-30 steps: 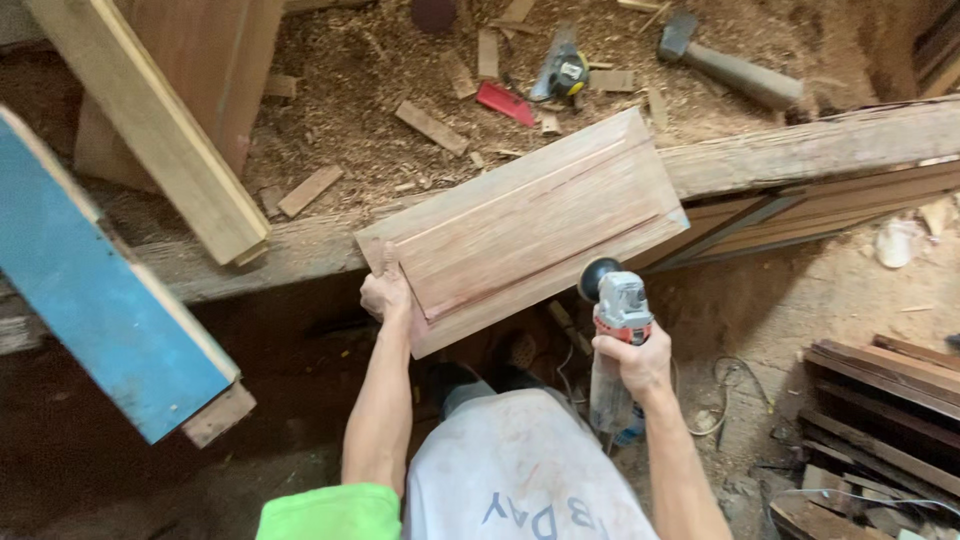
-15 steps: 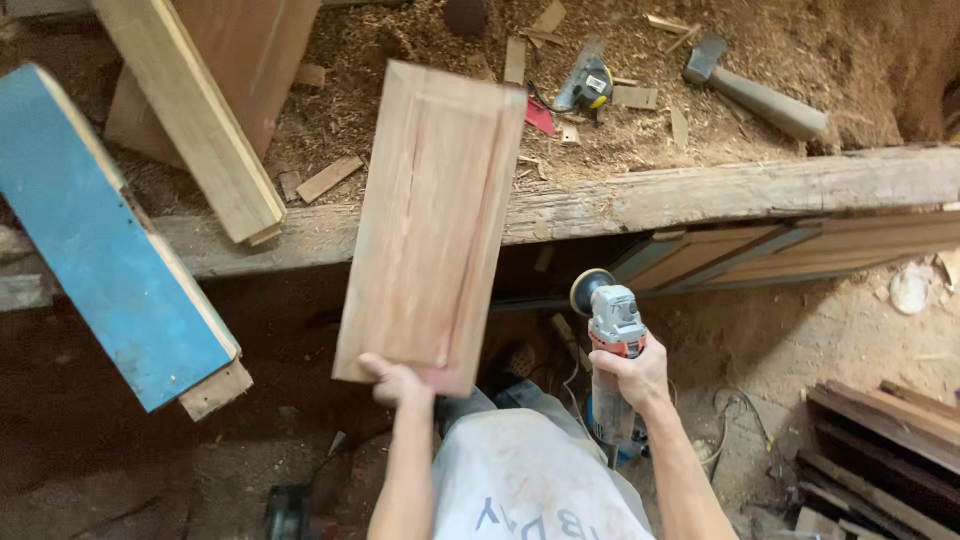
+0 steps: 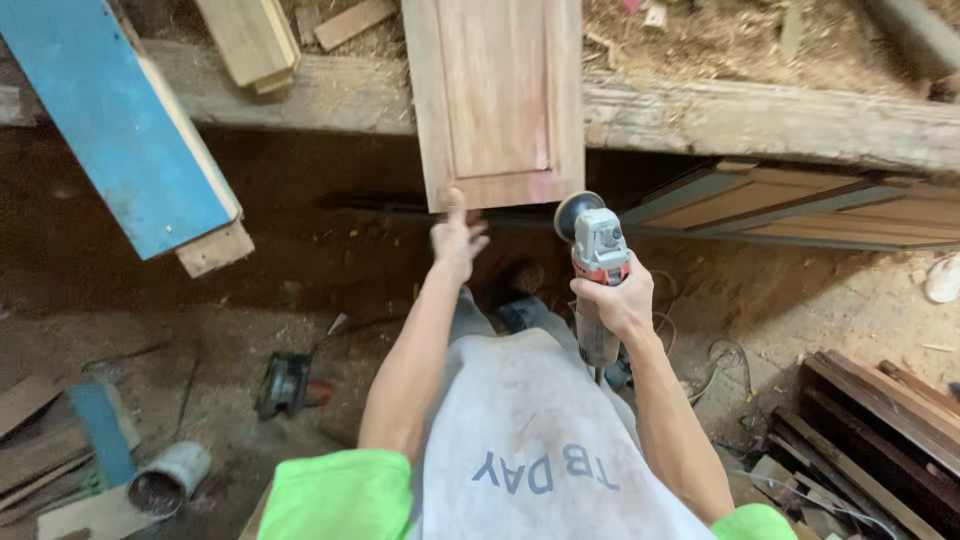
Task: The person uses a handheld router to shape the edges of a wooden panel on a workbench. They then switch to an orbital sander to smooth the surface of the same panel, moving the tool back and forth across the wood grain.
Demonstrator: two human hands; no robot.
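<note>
The right hand (image 3: 618, 300) is wrapped tight around a grey-and-red handheld angle grinder (image 3: 598, 262), its disc just below the near right corner of the reddish-brown panelled wooden cabinet door (image 3: 497, 100). The left hand (image 3: 456, 238), fingers loosely together, touches that door's near edge. The door lies lengthwise across a sawdust-covered timber workbench beam (image 3: 760, 118). Left of the door leans a blue-painted plank (image 3: 118, 125).

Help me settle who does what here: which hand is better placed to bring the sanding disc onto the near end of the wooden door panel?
The right hand, most likely. It grips the angle grinder, whose disc sits just beside the wooden door panel at its near corner. The left hand touches the panel's near edge and holds no tool.
</note>
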